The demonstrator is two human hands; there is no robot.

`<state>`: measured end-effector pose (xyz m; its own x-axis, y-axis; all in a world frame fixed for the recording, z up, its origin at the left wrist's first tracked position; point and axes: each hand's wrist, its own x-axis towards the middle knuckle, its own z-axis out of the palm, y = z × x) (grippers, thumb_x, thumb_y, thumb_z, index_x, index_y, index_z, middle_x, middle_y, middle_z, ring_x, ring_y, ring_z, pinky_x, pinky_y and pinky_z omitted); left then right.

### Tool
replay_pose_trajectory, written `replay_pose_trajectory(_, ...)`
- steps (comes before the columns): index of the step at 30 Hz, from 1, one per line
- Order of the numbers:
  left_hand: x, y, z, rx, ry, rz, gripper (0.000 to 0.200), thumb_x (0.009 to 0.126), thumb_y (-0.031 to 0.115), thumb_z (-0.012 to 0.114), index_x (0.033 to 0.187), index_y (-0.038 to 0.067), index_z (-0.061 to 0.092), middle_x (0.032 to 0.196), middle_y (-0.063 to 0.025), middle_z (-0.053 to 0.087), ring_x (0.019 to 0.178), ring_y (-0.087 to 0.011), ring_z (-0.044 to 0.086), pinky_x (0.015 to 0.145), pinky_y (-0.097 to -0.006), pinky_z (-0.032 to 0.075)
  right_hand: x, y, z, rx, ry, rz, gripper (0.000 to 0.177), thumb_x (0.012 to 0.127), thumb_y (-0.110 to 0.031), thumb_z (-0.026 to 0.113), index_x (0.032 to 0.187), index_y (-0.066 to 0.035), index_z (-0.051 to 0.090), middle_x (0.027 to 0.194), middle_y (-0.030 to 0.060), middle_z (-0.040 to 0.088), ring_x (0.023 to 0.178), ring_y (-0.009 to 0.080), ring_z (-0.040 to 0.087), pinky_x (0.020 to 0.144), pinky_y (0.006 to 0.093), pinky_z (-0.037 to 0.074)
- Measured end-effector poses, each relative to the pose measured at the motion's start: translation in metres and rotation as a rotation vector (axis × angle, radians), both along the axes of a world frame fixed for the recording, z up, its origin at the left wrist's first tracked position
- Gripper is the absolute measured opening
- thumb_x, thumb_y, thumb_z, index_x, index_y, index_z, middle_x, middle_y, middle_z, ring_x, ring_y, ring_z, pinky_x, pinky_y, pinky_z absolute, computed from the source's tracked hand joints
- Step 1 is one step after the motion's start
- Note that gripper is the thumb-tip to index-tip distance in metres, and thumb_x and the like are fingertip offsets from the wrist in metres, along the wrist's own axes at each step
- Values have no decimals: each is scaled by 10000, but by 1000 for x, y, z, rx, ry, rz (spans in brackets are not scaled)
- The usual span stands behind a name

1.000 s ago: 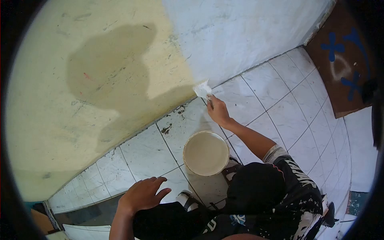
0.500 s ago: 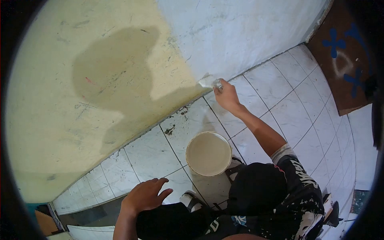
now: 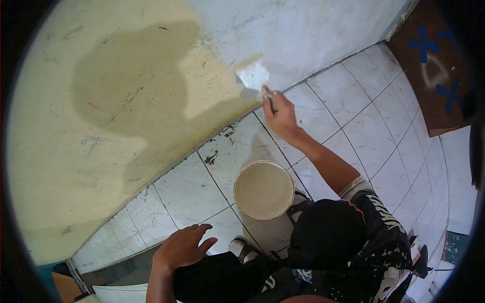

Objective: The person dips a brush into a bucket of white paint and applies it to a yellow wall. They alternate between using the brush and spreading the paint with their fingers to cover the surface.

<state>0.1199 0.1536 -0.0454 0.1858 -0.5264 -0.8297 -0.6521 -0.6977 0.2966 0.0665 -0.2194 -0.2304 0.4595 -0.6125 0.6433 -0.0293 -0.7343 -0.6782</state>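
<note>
My right hand is closed round the handle of a wide paintbrush, whose pale bristles point up and left at the wall, near the border between the yellow paint and the whitish paint. My left hand has its fingers apart and holds nothing; it is over my dark-clothed knee. A round bucket of pale liquid stands on the floor between my hands, in front of my feet.
White floor tiles run along the foot of the wall, with dark specks near it. A brown board with blue shapes stands at the upper right. A dark strip lies at the lower left.
The brush has moved up from the wall's bottom edge, and its bristles now show spread out. The view has shifted slightly. My left hand keeps its pose.
</note>
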Motion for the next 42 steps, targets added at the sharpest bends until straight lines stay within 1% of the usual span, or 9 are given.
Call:
replay_pose_trajectory(5,2,2,-6,-22,-22,-29,516,1040,440,554,1400,71,563,1269,-181,683,1143,-326,673,969,-423,535,-21,1,-92,82,194,55,260,908,-64,668,1156,15,657,874,216,677,742,386,670,674,459,540)
replay_pose_trajectory(12,2,3,-6,-17,-17,-11,512,1039,430,558,1393,59,564,1264,-184,683,1146,-325,670,968,-424,534,-45,8,-108,300,454,49,284,903,-127,634,1159,-5,644,888,252,688,818,431,681,740,521,532)
replay_pose_trajectory(17,0,4,-3,2,-25,7,507,1036,425,566,1392,64,568,1273,-182,680,1149,-327,670,976,-427,531,-46,0,-126,292,587,49,298,893,-130,613,1156,8,633,888,286,683,845,455,679,767,541,539)
replay_pose_trajectory(21,1,8,-7,-33,-29,3,510,1037,434,560,1388,65,570,1272,-179,680,1154,-323,668,979,-424,531,-28,-15,-120,234,643,34,290,883,-122,613,1139,12,633,866,311,672,839,475,673,779,549,544)
replay_pose_trajectory(23,2,9,-8,-58,-16,-2,530,1050,466,505,1374,51,558,1208,-204,683,1124,-380,654,966,-454,511,-15,-22,-110,231,638,38,285,878,-117,619,1133,10,634,860,306,675,841,476,674,777,549,545)
replay_pose_trajectory(28,0,8,-5,-55,-30,-2,521,1043,456,529,1384,64,559,1227,-190,683,1127,-357,662,965,-434,520,-3,-26,-62,230,631,22,290,867,-99,631,1138,6,634,861,294,685,851,474,680,770,544,546)
replay_pose_trajectory(34,-1,6,-2,-37,-30,-13,517,1041,445,548,1393,68,565,1251,-182,685,1135,-336,670,966,-416,532,-21,-11,20,246,414,8,259,889,-66,635,1138,4,641,892,278,697,864,458,689,754,502,548)
replay_pose_trajectory(38,1,5,-3,-25,-37,-11,522,1039,448,552,1392,64,565,1253,-184,686,1140,-338,671,970,-420,533,-31,8,58,142,138,17,213,914,-55,654,1117,8,656,949,250,702,834,420,698,716,457,558)
replay_pose_trajectory(42,2,8,-4,-81,-25,-3,520,1049,462,505,1346,41,576,1197,-211,688,1106,-394,659,962,-475,516,-14,2,27,-58,-84,-2,232,916,-31,663,1142,21,670,948,214,690,785,378,687,676,419,562)
